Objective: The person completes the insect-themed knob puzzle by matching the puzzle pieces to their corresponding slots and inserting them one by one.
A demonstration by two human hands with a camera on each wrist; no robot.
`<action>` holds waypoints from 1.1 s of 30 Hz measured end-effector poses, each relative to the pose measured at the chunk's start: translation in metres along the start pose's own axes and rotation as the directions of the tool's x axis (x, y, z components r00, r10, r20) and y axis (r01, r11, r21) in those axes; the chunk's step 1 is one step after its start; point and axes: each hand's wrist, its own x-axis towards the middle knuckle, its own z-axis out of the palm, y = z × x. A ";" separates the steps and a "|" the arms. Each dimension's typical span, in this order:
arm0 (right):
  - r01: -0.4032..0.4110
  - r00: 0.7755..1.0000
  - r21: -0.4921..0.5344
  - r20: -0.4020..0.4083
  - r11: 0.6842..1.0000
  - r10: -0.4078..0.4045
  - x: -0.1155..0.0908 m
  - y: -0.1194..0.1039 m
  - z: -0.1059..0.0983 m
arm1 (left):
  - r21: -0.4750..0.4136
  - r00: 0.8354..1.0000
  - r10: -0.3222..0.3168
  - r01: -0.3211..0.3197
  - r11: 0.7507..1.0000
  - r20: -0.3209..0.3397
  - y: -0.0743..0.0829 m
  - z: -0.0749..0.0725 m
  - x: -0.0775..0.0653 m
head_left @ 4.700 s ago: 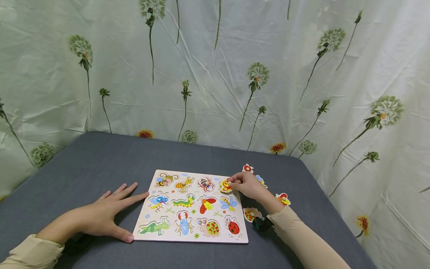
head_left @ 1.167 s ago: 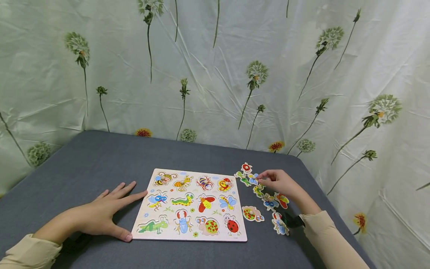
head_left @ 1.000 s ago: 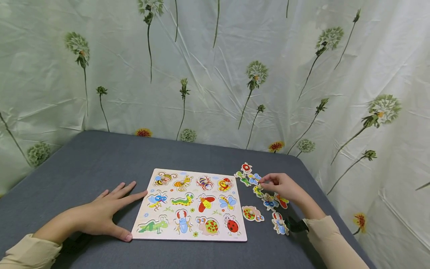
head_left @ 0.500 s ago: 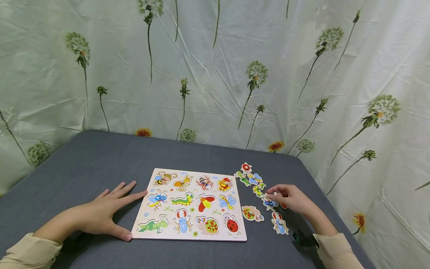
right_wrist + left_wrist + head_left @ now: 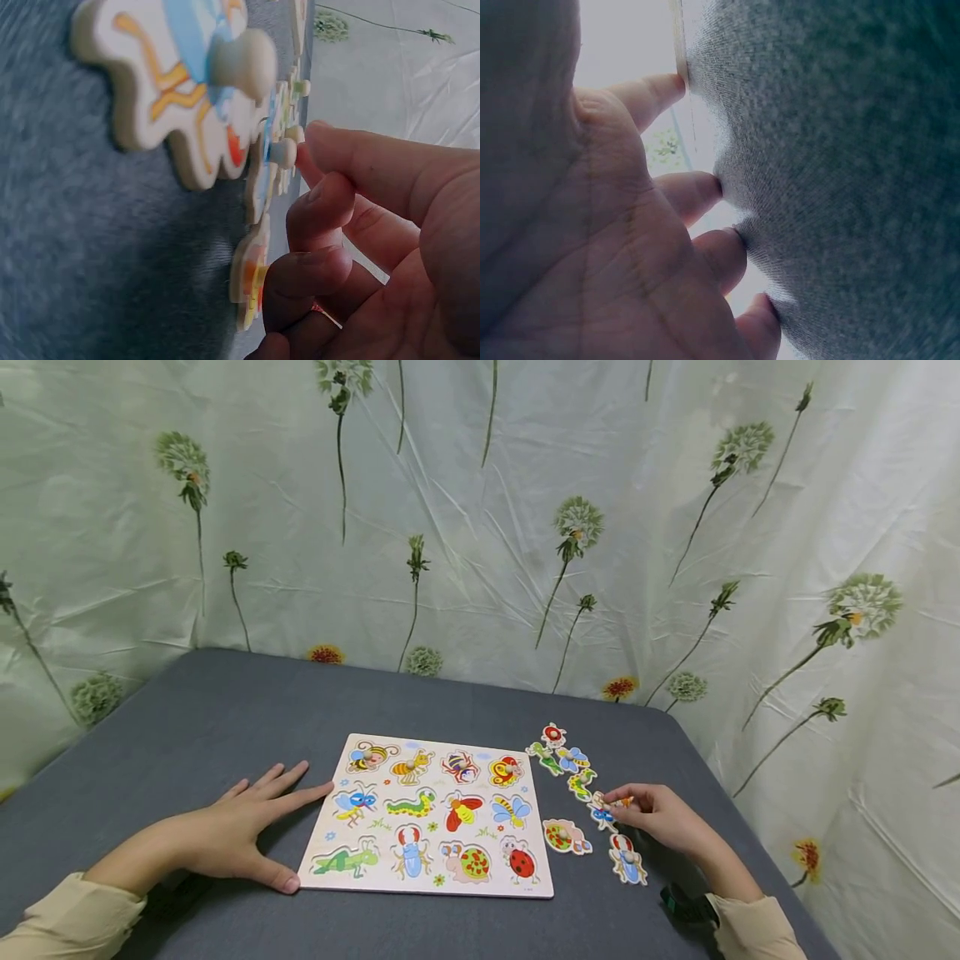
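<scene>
A wooden knob puzzle board printed with insects lies on the table. My left hand is spread flat beside it, thumb and index fingertip touching its left edge; in the left wrist view the fingers rest on the cloth. My right hand is over the loose pieces, thumb and index finger at the blue-eyed mosquito piece. In the right wrist view its knob sits just beyond the fingertips, not clearly between them. A red fly piece lies under the hand, mostly hidden in the head view.
Right of the board lie a snail piece, a stag beetle piece, a caterpillar piece, a dragonfly piece, a grasshopper piece and a ladybird piece. A floral curtain hangs behind the grey table.
My right hand has left the butterfly piece, which now sits in the board's top right slot. It has passed over the dragonfly and caterpillar pieces to the mosquito piece. My left hand stays put.
</scene>
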 end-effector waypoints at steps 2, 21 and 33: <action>-0.003 1.000 0.006 -0.006 1.000 0.003 0.000 0.002 0.001 | -0.004 1.000 -0.005 0.005 1.000 0.004 0.001 -0.001 0.001; 0.035 0.997 -0.027 -0.066 0.999 -0.037 0.006 0.012 0.008 | -0.001 1.000 0.003 -0.003 1.000 -0.007 0.002 -0.004 0.001; 0.025 0.995 -0.103 -0.098 0.994 -0.035 0.005 0.007 0.009 | -0.004 1.000 -0.004 0.004 1.000 -0.011 0.005 -0.002 -0.001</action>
